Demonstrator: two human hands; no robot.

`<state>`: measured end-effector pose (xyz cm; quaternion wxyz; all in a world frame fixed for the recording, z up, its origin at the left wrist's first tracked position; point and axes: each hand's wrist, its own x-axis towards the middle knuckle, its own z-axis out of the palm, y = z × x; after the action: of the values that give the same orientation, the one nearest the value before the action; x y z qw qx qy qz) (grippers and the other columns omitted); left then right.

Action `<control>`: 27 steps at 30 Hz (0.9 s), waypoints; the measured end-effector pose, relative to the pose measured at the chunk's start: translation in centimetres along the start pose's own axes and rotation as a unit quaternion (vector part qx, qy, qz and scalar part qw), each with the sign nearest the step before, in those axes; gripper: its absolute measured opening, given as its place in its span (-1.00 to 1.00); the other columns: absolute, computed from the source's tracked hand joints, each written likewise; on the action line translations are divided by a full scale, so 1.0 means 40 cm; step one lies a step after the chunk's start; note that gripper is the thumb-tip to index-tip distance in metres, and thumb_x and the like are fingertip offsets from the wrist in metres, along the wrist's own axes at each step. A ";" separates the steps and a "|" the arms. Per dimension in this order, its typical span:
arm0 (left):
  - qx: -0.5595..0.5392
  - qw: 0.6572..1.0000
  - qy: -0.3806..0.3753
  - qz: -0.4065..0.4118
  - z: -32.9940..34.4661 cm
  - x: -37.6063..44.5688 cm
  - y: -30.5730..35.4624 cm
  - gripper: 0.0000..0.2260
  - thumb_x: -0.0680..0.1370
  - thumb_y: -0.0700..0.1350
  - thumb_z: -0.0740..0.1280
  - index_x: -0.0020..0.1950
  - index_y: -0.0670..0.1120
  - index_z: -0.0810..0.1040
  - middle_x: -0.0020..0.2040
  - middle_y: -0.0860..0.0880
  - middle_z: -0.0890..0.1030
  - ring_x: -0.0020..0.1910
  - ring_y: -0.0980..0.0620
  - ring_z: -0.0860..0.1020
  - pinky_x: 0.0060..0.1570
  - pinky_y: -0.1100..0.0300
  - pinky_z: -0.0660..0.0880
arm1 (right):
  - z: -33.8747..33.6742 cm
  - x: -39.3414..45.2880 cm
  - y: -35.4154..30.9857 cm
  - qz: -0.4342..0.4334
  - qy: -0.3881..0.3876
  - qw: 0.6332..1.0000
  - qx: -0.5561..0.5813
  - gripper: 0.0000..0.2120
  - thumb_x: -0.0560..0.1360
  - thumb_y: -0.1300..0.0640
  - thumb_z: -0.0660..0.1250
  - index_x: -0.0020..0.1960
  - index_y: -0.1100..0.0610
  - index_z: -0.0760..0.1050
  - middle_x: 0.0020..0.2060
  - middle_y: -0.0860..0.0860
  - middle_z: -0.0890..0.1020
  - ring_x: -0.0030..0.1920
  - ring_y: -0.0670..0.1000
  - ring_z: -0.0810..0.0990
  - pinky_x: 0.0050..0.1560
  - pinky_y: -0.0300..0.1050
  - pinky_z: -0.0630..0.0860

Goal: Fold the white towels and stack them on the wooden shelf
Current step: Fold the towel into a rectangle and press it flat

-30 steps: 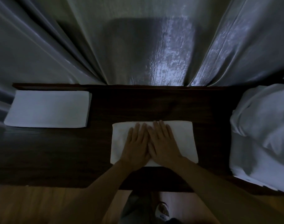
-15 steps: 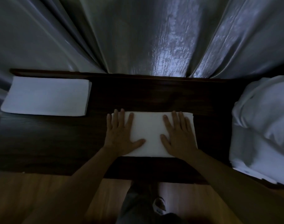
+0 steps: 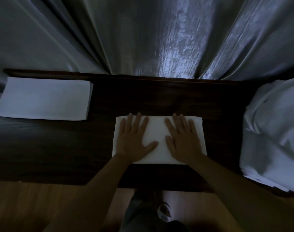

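A folded white towel lies on the dark wooden shelf in front of me. My left hand presses flat on its left half, fingers straight and spread. My right hand presses flat on its right half in the same way. Another folded white towel lies at the shelf's far left, apart from both hands. A heap of unfolded white towels sits at the shelf's right end.
Grey curtains hang directly behind the shelf's back edge. Light wooden floor runs below the shelf's front edge. My legs and a shoe show beneath my arms.
My hands, side by side at the towel's middle a second ago, slid apart to its left and right parts and now rest slightly nearer its middle. The towel stayed in place.
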<state>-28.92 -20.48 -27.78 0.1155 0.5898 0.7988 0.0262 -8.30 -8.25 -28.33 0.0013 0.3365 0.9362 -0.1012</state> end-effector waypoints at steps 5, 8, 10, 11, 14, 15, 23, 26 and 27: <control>-0.004 0.998 -0.046 -0.045 -0.047 0.013 -0.119 -0.13 0.51 0.51 -0.17 0.66 -0.02 -0.12 0.67 -0.06 -0.07 0.64 -0.04 -0.17 0.59 -0.15 -0.14 | -0.034 0.001 0.052 0.049 -0.025 0.998 -0.012 -0.35 0.65 -0.23 -0.07 0.68 0.00 -0.01 0.64 0.16 0.11 0.65 0.18 0.01 0.63 0.16 -0.03; 0.006 0.995 -0.094 0.017 -0.080 0.026 -0.167 -0.24 0.61 0.37 -0.13 0.66 -0.07 -0.13 0.67 -0.07 -0.07 0.64 -0.05 -0.16 0.59 -0.13 -0.15 | -0.063 0.012 0.073 0.081 -0.038 0.996 -0.030 -0.34 0.65 -0.20 -0.07 0.66 0.09 0.08 0.61 0.20 0.20 0.63 0.20 0.11 0.63 0.19 -0.06; 0.012 0.994 -0.101 0.043 -0.113 0.045 -0.195 -0.34 0.66 0.24 0.00 0.66 -0.10 0.01 0.65 -0.10 0.06 0.63 -0.11 -0.01 0.57 -0.13 0.01 | -0.099 0.031 0.100 0.096 -0.053 0.994 -0.024 -0.39 0.65 -0.15 0.05 0.60 0.15 0.25 0.53 0.20 0.35 0.54 0.23 0.29 0.58 0.27 0.07; 0.021 0.993 -0.101 0.049 -0.132 0.057 -0.207 -0.39 0.67 0.19 0.07 0.64 -0.10 0.11 0.62 -0.12 0.16 0.60 -0.14 0.10 0.52 -0.12 0.11 | -0.118 0.043 0.118 0.093 -0.068 0.993 -0.013 -0.43 0.63 -0.12 0.12 0.55 0.16 0.33 0.46 0.21 0.42 0.45 0.26 0.37 0.51 0.26 0.21; 0.012 0.990 -0.139 0.028 -0.186 0.109 -0.227 -0.49 0.63 0.15 0.25 0.52 -0.03 0.34 0.46 -0.11 0.40 0.44 -0.16 0.34 0.37 -0.06 0.31 | -0.174 0.098 0.168 0.089 -0.127 0.987 0.044 -0.54 0.58 0.02 0.31 0.42 0.17 0.48 0.25 0.23 0.53 0.24 0.26 0.51 0.25 0.06 0.49; -0.022 0.986 -0.165 0.012 -0.201 0.128 -0.230 -0.50 0.60 0.14 0.31 0.49 -0.02 0.37 0.42 -0.10 0.44 0.40 -0.14 0.38 0.33 -0.03 0.36 | -0.192 0.124 0.183 0.108 -0.150 0.980 0.077 -0.56 0.55 0.08 0.37 0.39 0.17 0.50 0.23 0.21 0.55 0.21 0.23 0.54 0.20 -0.02 0.51; -0.105 0.928 -0.347 -0.086 -0.267 0.226 -0.219 -0.51 0.49 0.08 0.50 0.35 -0.04 0.49 0.22 0.03 0.42 0.09 0.06 0.42 0.03 0.19 0.40 | -0.257 0.219 0.245 0.196 -0.336 0.900 0.198 -0.65 0.48 0.07 0.53 0.18 0.19 0.57 0.06 0.07 0.56 0.03 0.07 0.58 -0.19 -0.15 0.55; -0.177 0.916 -0.344 -0.104 -0.295 0.206 -0.219 -0.67 0.47 0.01 0.53 0.16 0.01 0.52 0.20 0.01 0.49 0.02 0.08 0.50 -0.17 0.23 0.50 | -0.287 0.197 0.236 0.167 -0.332 0.908 0.192 -0.72 0.51 0.05 0.50 0.16 0.11 0.55 0.07 0.06 0.57 -0.01 0.04 0.58 -0.25 -0.16 0.54; -0.197 0.914 -0.337 -0.108 -0.312 0.189 -0.218 -0.71 0.46 -0.01 0.54 0.09 0.00 0.52 0.18 -0.01 0.51 0.02 0.06 0.52 -0.21 0.24 0.51 | -0.301 0.183 0.231 0.156 -0.317 0.915 0.193 -0.78 0.53 0.08 0.48 0.12 0.11 0.56 0.04 0.08 0.59 -0.07 0.03 0.60 -0.30 -0.15 0.54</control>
<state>-41.86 -14.76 -18.38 0.4939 0.4390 0.7499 -0.0301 -7.32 5.61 -18.80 0.2489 0.4225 0.7842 -0.3801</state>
